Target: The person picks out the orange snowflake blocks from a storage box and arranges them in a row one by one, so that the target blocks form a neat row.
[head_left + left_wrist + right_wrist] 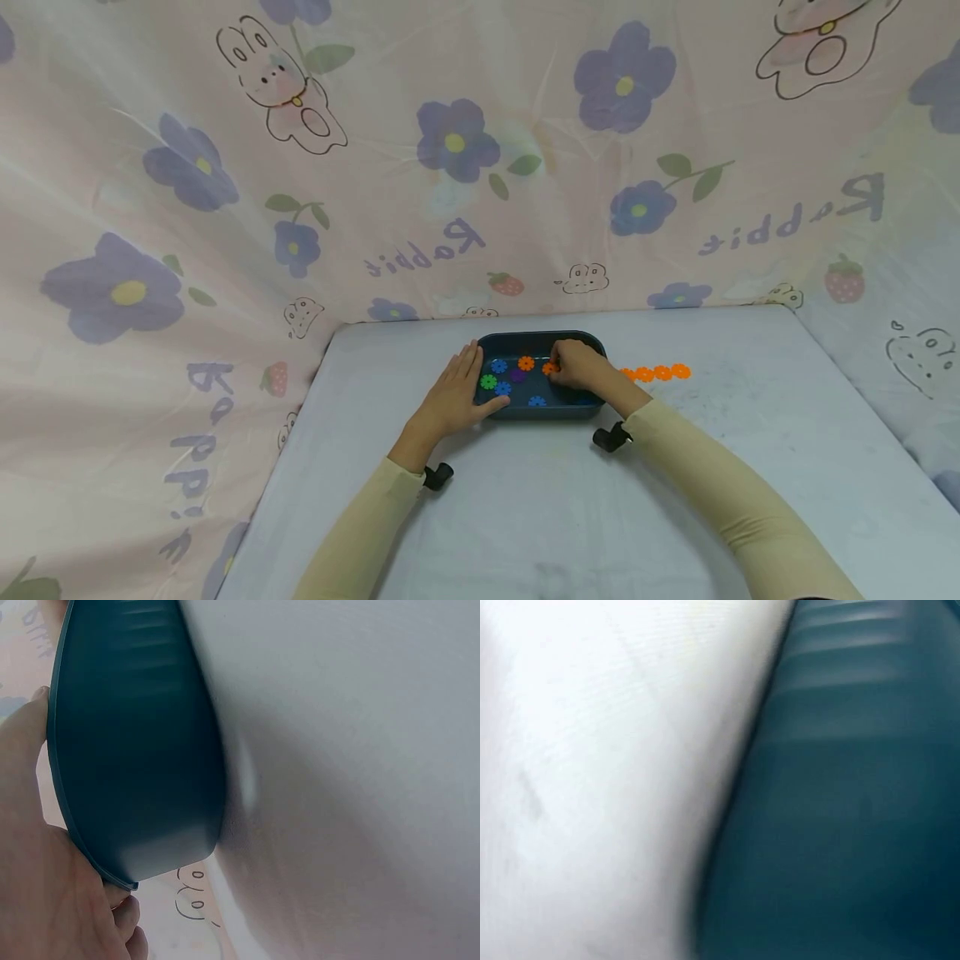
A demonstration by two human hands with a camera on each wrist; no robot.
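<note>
A dark teal tray stands on the white table, holding several flower-shaped plastic pieces in blue, green, purple and orange. My left hand braces its left end, fingers stretched along the rim and thumb over the front edge. In the left wrist view the thumb touches the rim of the tray. Reaching inside from the right, my right hand pinches an orange flower-shaped piece at its fingertips. The right wrist view has only the tray's outer wall; the hand is out of sight there.
A row of orange flower-shaped pieces lies on the table right of the tray, its left end hidden by the right forearm. A curtain with rabbits and flowers hangs behind. Black cameras sit on both wrists.
</note>
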